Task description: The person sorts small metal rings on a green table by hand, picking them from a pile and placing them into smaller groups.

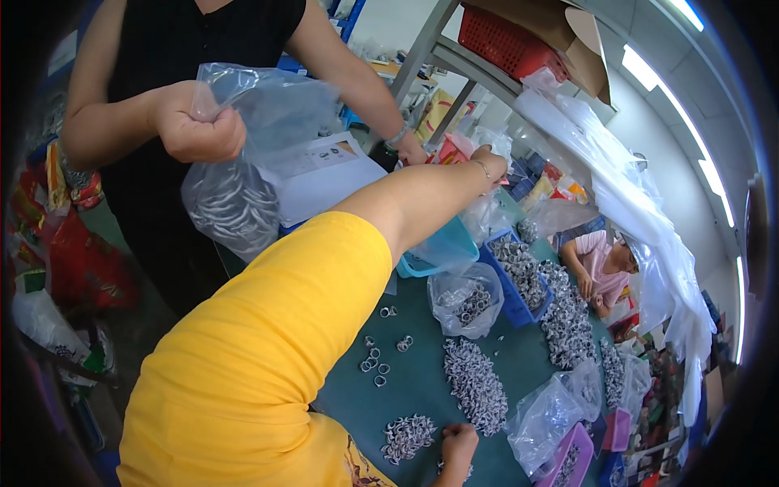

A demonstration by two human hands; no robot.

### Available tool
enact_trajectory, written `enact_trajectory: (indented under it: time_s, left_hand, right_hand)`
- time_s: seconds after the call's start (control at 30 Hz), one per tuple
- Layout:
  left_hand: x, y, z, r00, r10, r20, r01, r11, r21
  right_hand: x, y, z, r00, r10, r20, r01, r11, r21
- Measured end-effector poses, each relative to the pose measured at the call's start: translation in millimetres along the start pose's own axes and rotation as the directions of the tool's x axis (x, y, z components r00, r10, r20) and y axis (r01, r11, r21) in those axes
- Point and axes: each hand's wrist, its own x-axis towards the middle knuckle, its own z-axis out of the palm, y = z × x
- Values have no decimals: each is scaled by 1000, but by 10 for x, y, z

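Note:
My left arm, in a yellow sleeve, stretches across the table. My left hand (pixel 491 166) is at a pinkish-red basket (pixel 451 152) beside crumpled clear bags; its fingers are mostly hidden. Low in the picture, my right hand (pixel 459 443) rests on the green table (pixel 369 414) with its fingers curled together; what they hold, if anything, is too small to make out. Just left of it lies a small pile of silvery metal pieces (pixel 407 438). A larger pile of similar pieces (pixel 475 388) lies just beyond it. Several loose metal rings (pixel 370 360) lie farther left.
A standing co-worker's hand (pixel 195 122) grips a clear bag of silvery pieces (pixel 234 207). Around my reach are a teal basket (pixel 454 258), a filled blue bin (pixel 519 312), an open plastic bag (pixel 462 325) and a purple tray (pixel 576 454). Another person sits at far right.

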Motion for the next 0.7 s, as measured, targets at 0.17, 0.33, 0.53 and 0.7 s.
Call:
enact_trajectory:
  time_s: [0.17, 0.33, 0.53, 0.7]
  left_hand:
    - [54, 60, -80, 1000, -18, -10, 18, 997, 70]
    - [41, 27, -71, 998, -64, 0, 64, 998, 9]
    - [94, 0, -98, 993, -109, 39, 108, 994, 28]
    - [-132, -59, -28, 989, -84, -122, 79, 996, -44]
  right_hand:
    - [7, -30, 6, 1000, -12, 13, 12, 1000, 9]
    - [19, -19, -2, 999, -47, 19, 48, 999, -19]
    - [26, -19, 17, 999, -36, 23, 36, 999, 3]
    - [36, -3, 4, 999, -42, 10, 42, 999, -3]
